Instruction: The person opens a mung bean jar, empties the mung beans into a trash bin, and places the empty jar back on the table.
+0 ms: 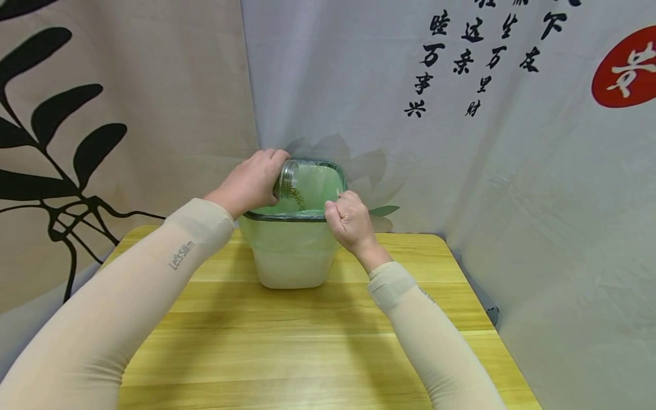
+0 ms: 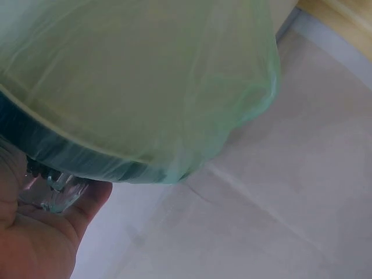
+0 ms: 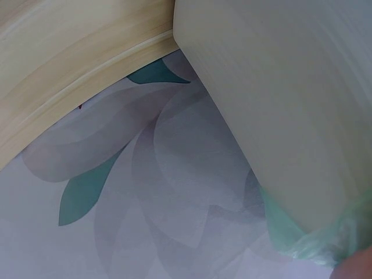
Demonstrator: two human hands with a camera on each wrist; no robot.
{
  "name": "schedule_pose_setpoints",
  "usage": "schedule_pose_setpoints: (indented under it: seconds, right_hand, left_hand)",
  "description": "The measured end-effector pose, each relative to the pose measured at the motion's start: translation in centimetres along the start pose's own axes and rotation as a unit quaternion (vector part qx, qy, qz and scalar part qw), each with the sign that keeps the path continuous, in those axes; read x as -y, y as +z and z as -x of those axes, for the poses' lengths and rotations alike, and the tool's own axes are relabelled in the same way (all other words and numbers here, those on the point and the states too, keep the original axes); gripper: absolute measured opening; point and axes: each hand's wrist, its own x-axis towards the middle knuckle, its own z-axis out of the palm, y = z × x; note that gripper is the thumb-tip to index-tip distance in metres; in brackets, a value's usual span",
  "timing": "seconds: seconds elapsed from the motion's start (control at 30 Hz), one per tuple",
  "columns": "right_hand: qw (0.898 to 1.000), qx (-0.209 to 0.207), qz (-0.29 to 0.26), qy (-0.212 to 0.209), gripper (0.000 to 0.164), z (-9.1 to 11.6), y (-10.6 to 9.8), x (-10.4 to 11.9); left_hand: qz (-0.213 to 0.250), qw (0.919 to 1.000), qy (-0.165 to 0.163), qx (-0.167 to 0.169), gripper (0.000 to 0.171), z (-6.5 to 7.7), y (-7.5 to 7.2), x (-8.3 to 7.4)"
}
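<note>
A pale bin (image 1: 294, 265) lined with a thin green plastic bag (image 1: 320, 177) stands on the table. At its left rim my left hand (image 1: 252, 179) grips a clear glass jar (image 1: 288, 177), tipped sideways with its threaded mouth over the opening. Small yellow-green bits (image 1: 297, 197) lie at the mouth and spill down inside. The left wrist view shows the jar's glass (image 2: 55, 195) between thumb and fingers, partly behind the dark rim. My right hand (image 1: 351, 221) is curled around the bin's right rim and the bag's edge; in the right wrist view the bag (image 3: 302, 244) bunches beside a fingertip.
The wooden table (image 1: 287, 341) has rounded far corners. Close behind the bin hangs a cloth backdrop (image 1: 333, 85) with black characters, a red oval and printed plants. Another cloth (image 1: 558, 228) hangs along the right.
</note>
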Motion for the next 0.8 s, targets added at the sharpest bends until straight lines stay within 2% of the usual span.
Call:
schedule_pose_setpoints:
  seconds: [0.8]
  right_hand:
    - [1.000,-0.001,0.001,-0.001,0.053,-0.08,0.19,-0.11]
  left_hand:
    - [-0.007,0.9998,0.016,-0.012,0.078,-0.31,-0.25,0.00]
